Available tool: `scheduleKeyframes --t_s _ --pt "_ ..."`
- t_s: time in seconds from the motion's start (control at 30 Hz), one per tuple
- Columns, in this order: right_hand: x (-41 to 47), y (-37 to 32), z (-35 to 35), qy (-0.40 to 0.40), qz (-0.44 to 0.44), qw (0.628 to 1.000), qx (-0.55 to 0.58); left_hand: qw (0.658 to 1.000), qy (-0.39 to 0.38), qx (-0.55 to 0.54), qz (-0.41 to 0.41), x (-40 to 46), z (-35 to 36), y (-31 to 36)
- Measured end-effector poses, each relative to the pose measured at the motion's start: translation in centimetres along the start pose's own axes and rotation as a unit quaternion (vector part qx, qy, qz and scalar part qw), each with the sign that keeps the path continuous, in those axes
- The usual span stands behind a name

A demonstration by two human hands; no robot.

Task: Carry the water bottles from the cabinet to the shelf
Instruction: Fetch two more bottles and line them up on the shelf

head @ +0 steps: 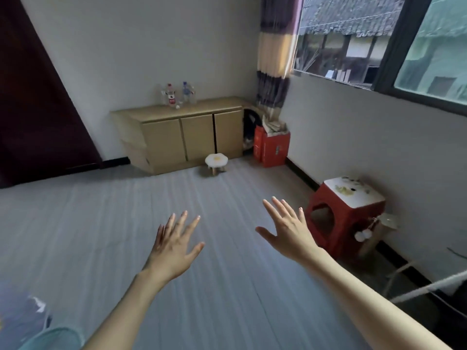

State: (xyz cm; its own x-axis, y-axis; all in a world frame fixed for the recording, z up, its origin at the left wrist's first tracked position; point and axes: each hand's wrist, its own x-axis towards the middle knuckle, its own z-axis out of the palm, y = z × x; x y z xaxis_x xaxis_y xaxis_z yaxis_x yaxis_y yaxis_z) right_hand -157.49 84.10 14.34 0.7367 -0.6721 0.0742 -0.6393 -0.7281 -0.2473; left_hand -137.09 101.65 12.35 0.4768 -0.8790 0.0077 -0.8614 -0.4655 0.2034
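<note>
While your hands are free, head for the bottles (178,96).
Both left hand (174,245) and right hand (285,232) are spread, holding nothing; bottles stand atop the cabinet (182,136), upper centre. Grip each around its middle.

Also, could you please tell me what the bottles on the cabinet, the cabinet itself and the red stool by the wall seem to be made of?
The bottles look like clear, glossy plastic: the wall shows through them. The cabinet looks like matte, light wood-look board, possibly laminate, with flat, plain doors. The red stool looks like moulded plastic with a slight sheen and a white top.
</note>
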Motion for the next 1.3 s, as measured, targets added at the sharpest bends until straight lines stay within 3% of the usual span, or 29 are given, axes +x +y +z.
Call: scheduleKeyframes --t_s 0.33,1.07,1.3 --pt "20.2 1.9 3.4 -0.061 -0.074 0.995 -0.018 0.996 -0.018 -0.029 -0.079 15.9 0.6 -3.9" --pt "69.6 1.0 9.9 -0.082 -0.075 0.994 0.022 0.987 -0.015 -0.108 -0.114 61.4 0.4 -20.7" --pt "88.7 0.6 9.8 -0.052 -0.108 0.992 0.036 0.987 0.032 -0.085 -0.129 77.4 -2.2 -26.5"
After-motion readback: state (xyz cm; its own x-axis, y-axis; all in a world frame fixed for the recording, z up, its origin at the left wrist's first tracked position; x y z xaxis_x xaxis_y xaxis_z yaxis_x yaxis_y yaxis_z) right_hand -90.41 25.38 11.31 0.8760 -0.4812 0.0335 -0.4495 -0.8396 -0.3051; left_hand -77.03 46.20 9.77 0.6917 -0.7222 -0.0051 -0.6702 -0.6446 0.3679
